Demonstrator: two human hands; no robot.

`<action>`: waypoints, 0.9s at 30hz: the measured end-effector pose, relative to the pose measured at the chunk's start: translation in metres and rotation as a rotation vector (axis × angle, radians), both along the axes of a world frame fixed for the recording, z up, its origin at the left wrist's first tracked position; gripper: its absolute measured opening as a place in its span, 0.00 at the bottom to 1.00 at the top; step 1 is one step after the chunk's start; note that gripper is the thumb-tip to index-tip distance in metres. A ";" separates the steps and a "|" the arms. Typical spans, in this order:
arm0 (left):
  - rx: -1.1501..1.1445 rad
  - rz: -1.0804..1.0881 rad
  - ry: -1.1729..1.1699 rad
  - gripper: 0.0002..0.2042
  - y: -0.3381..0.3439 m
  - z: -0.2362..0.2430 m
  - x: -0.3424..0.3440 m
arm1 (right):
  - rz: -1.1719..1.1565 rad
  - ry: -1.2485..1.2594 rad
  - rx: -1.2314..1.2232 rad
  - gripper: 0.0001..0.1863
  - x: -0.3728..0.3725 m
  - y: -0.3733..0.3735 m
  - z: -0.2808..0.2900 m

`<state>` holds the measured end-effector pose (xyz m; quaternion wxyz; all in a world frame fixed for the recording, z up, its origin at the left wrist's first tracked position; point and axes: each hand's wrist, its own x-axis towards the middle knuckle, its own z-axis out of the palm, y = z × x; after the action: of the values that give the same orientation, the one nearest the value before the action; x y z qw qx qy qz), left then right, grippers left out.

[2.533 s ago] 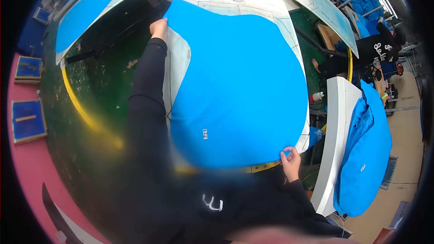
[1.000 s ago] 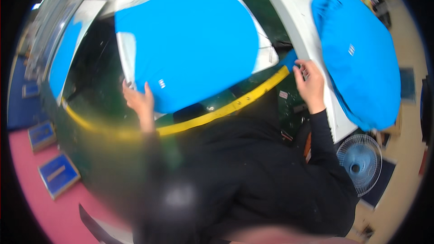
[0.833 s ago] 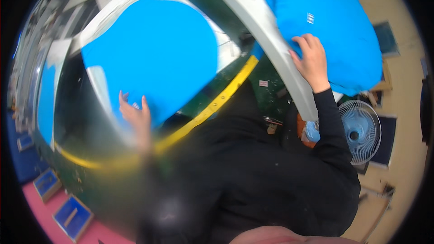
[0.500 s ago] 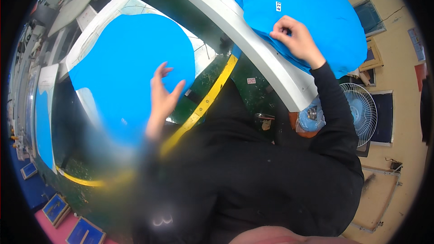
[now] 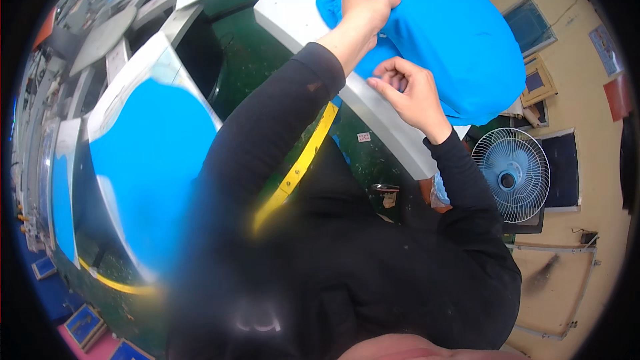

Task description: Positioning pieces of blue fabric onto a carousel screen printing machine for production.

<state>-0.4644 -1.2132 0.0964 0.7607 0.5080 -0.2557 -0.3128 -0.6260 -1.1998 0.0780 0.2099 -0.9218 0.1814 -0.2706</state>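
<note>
A thick pile of blue fabric (image 5: 453, 47) lies on a white board (image 5: 400, 137) at the upper right. On the pile's left part rests my left hand (image 5: 363, 12), its thumb and a finger spread apart. The other fingers of that hand are hidden. The fabric is folded and raised beside the wrist, with more blue showing below. My right hand (image 5: 412, 97) hovers by the pile's near edge, over the board, fingers curled and thumb drawn toward them. Whatever its fingertips hold, if anything, is too small to make out.
Another white board with a flat blue fabric piece (image 5: 150, 153) stands at the left, partly behind my left arm. A yellow curved strip (image 5: 300, 167) runs between the boards. A fan (image 5: 510, 177) stands at the right by the wall, near a wooden frame (image 5: 543, 80).
My left hand has crossed from the left board to the blue pile. My right hand has drawn back slightly toward me. The pile's edge is now folded, and its small white label no longer shows.
</note>
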 end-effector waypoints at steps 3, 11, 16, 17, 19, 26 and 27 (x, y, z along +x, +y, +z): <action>-0.297 -0.282 0.174 0.31 -0.007 0.044 -0.004 | 0.382 -0.723 1.505 0.36 -0.031 -0.059 0.002; -0.568 -0.408 0.415 0.30 0.078 0.065 0.077 | -0.053 -1.450 1.036 0.13 -0.105 -0.231 0.026; -0.864 -0.668 0.286 0.17 0.269 0.068 0.188 | 0.536 -1.116 1.164 0.10 0.018 -0.142 0.085; -0.844 -0.521 0.106 0.15 0.308 0.074 0.188 | 0.623 -1.061 1.132 0.10 0.044 -0.122 0.101; -0.706 -0.240 -0.115 0.16 0.406 0.098 0.193 | 0.706 -1.027 1.136 0.10 0.109 -0.084 0.130; -0.548 0.951 -0.396 0.15 0.528 0.142 0.239 | 0.992 -0.835 1.023 0.09 0.358 0.020 0.194; -0.532 1.022 -0.466 0.15 0.545 0.144 0.253 | 1.090 -0.806 0.983 0.08 0.389 0.044 0.197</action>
<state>-0.2113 -0.6685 0.2406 0.8391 0.4142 -0.2085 0.2845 -0.2373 -1.1554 0.2751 0.7381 -0.5166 -0.2815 -0.3303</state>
